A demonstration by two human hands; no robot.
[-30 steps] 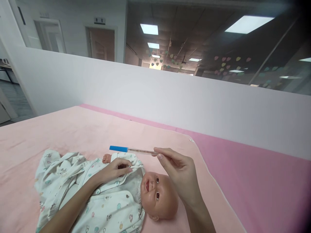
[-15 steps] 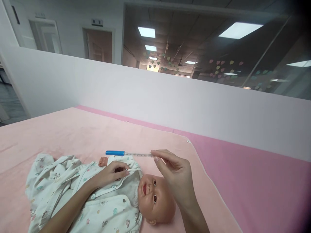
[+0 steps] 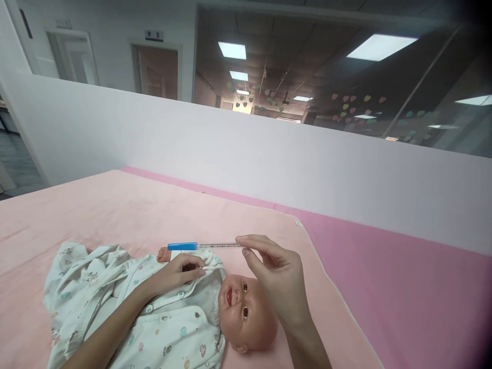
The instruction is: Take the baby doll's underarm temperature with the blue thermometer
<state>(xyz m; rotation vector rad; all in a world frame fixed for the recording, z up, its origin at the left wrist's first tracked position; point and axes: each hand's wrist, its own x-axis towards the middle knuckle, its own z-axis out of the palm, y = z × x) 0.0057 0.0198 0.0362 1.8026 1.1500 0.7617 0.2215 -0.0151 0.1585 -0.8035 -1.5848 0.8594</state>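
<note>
A glass thermometer with a blue cap end (image 3: 182, 246) lies level above the doll's arm, its clear end pinched between the thumb and fingers of my right hand (image 3: 282, 271). The baby doll (image 3: 249, 315) lies on its back, head to the right, in a white printed outfit (image 3: 172, 333) with snap buttons. My left hand (image 3: 179, 271) rests on the doll's chest, closed on the edge of the outfit's front near the collar. One small doll hand (image 3: 163, 254) pokes out of the sleeve beyond my left hand.
A pale pink blanket (image 3: 115, 210) lies under the doll, over a darker pink mat (image 3: 403, 277). Behind them stands a low white wall (image 3: 269, 154) with a window (image 3: 307, 61) above it. A doorway (image 3: 157, 72) shows at the back left.
The thermometer has turned slightly in my right fingers, its blue end dipping a little toward the doll's sleeve. My left hand stays in place on the outfit.
</note>
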